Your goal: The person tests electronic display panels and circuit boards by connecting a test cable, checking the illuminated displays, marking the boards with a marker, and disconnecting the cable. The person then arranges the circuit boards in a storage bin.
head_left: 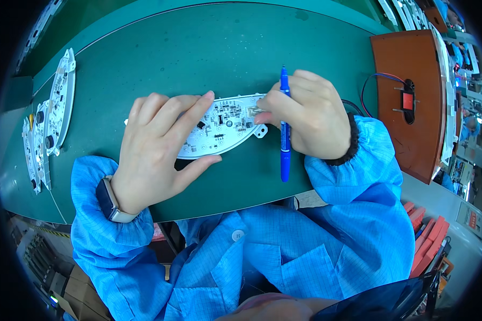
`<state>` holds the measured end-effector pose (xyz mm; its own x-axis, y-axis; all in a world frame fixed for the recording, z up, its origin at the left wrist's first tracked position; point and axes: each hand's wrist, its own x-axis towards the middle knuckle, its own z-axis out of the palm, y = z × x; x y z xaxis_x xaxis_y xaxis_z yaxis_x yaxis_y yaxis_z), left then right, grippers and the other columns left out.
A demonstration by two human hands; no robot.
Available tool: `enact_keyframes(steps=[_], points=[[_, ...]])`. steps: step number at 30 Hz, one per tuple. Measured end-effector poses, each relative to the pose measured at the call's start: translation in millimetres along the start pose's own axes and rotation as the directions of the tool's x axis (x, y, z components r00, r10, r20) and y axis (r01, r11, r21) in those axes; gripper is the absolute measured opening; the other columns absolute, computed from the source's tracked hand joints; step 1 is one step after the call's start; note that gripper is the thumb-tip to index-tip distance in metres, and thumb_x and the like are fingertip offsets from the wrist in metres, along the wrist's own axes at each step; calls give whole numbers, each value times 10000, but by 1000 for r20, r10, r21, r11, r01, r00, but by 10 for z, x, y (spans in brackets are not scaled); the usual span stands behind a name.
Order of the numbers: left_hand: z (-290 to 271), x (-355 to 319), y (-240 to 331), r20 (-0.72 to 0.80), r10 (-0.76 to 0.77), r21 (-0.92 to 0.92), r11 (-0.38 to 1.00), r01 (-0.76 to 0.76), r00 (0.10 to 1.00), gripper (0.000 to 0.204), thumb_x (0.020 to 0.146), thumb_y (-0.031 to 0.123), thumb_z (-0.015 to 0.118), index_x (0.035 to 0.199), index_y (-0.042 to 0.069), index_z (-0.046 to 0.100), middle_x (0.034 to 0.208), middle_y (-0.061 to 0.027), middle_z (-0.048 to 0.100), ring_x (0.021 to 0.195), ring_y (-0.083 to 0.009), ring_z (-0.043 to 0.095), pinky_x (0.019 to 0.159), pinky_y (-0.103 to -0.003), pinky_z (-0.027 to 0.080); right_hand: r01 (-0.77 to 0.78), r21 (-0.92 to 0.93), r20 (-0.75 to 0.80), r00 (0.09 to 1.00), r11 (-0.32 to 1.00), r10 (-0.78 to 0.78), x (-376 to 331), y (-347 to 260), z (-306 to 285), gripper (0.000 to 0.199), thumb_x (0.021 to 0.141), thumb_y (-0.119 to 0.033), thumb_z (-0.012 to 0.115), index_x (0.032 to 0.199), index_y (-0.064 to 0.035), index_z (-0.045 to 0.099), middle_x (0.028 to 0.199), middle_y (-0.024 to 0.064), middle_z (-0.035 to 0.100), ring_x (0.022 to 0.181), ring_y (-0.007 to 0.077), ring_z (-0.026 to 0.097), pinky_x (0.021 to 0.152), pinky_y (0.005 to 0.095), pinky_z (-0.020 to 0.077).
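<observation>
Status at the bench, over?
Left hand spread over white circuit board. Right hand at board's right end, holding blue marker. Hands cover parts of board.

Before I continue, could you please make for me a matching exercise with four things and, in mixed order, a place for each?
1. Blue marker pen
2. Square-faced smartwatch
3. Single curved circuit board
4. Group of white circuit boards

A. Left side of the green table
B. In the right hand
C. On the left wrist
D. Partly covered by the left hand

Pairs: 1-B, 2-C, 3-D, 4-A
</observation>
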<state>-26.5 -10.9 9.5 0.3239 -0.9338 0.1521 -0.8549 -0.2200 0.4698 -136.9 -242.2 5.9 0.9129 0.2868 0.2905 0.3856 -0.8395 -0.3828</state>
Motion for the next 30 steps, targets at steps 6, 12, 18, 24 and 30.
enact_keyframes(steps=[6, 12, 18, 24, 30], points=[[2, -3, -26, 9, 3, -9, 1000, -3, 1000, 742, 628, 260, 788, 1288, 35, 535, 1145, -99, 568, 918, -283, 495, 848, -392, 399, 26, 71, -210, 978, 997, -11, -38, -10, 83, 205, 697, -59, 754, 831, -11, 606, 734, 112, 622, 623, 239, 600, 553, 338, 448], [-17, -1, -14, 26, 4, -16, 1000, -4, 1000, 746, 629, 254, 788, 1293, 34, 530, 1154, -103, 564, 918, -287, 495, 850, -395, 400, -212, -7, -356, 914, 977, 196, 73, 202, -124, 300, 778, -66, 719, 1056, -30, 613, 815, 91, 665, 717, 295, 632, 606, 319, 487], [-12, -29, -14, 2, -19, -22, 1000, 19, 1000, 724, 633, 282, 789, 1272, 39, 548, 1106, -74, 562, 912, -254, 493, 833, -382, 393, -221, 337, -288, 901, 915, 324, -34, 200, -102, 756, 930, -634, 282, 1272, -5, 524, 820, 108, 671, 591, 108, 563, 610, 250, 478], [16, 5, -8, 18, -39, -7, 999, 39, 999, 736, 624, 286, 796, 1273, 42, 551, 1122, -76, 567, 903, -264, 496, 836, -387, 403, -340, 736, 41, 885, 586, 463, -46, 52, -56, 368, 971, -313, 486, 1038, 27, 607, 697, 72, 617, 563, 87, 545, 504, 201, 406], [16, 10, -10, 50, -38, 12, 999, 37, 998, 778, 611, 288, 798, 1294, 24, 534, 1142, -111, 563, 935, -289, 501, 824, -386, 414, -329, 820, 76, 874, 469, 480, -53, 69, 94, 87, 850, -6, 666, 799, -13, 596, 696, 75, 626, 615, 75, 598, 543, 190, 446]])
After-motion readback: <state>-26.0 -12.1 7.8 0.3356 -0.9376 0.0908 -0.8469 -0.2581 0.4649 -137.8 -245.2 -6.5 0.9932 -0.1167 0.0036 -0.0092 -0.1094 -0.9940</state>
